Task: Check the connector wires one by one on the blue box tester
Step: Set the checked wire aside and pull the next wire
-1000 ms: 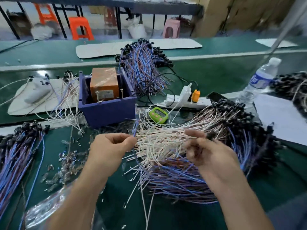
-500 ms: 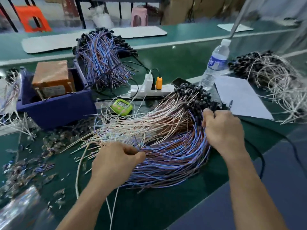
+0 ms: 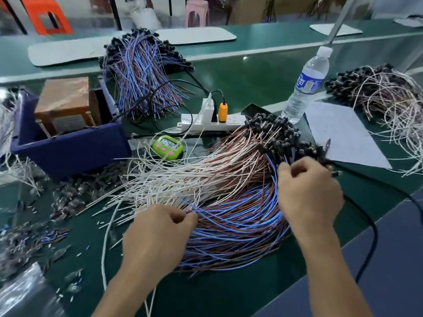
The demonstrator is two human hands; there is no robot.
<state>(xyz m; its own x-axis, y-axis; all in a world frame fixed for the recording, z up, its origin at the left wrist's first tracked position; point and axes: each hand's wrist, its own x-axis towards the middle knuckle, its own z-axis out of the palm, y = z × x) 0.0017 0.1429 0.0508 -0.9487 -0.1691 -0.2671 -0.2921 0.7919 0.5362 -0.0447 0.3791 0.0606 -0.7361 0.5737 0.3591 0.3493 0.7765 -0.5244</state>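
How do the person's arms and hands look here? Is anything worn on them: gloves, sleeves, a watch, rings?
Nothing worn is visible. The left hand and the right hand have no gloves, and no ring shows on either. The left forearm and the right forearm are uncovered down to the frame edge, with no sleeve, watch or band at either wrist.

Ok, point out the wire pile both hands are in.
The centre pile, white, brown and blue before the power strip: left hand pinches its loose ends, right hand grips its connectors. The pile behind the blue box and the far-right pile lie untouched.
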